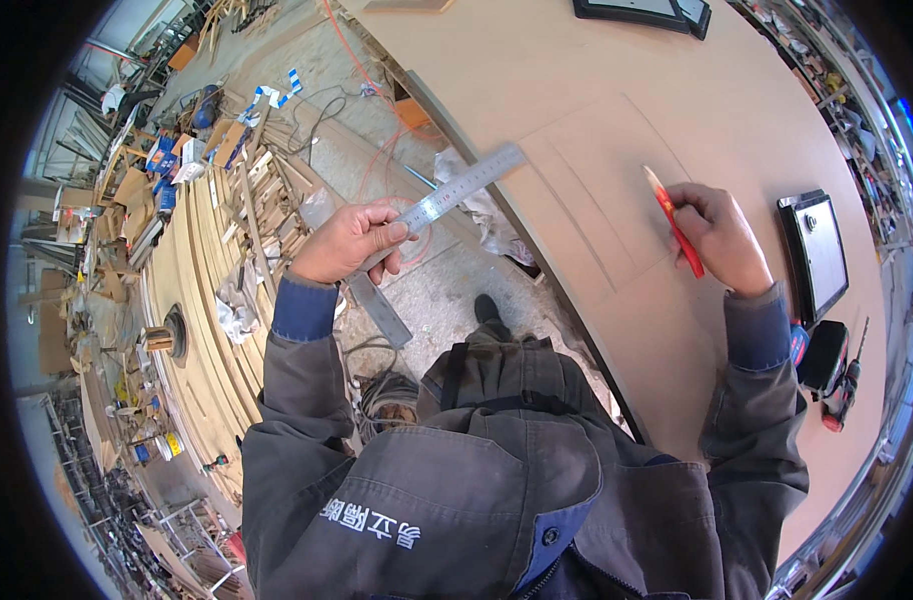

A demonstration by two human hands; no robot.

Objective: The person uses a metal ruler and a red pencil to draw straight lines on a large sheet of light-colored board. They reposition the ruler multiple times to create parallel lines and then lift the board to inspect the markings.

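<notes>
The left hand (355, 240) is closed around the steel square (462, 188) beside the brown board (497, 90), seemingly so its marked blade reaches over the board's edge, while the right hand (722, 235) pinches the red pencil (669, 209) above the board, probably keeping its tip free

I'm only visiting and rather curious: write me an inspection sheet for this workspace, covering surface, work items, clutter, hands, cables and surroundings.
Surface: wide tan board, marked with thin drawn lines.
Work items: metal ruler, its far end overlapping the board's edge in view; contact unclear. Red pencil above the board.
Clutter: drill and black-framed panel on the board, at the right.
Hands: left hand grips the ruler; right hand grips the pencil.
Cables: orange-red line on the floor, beyond the board's left edge.
Surroundings: long timber strips, wood offcuts and cardboard boxes at the left.
</notes>
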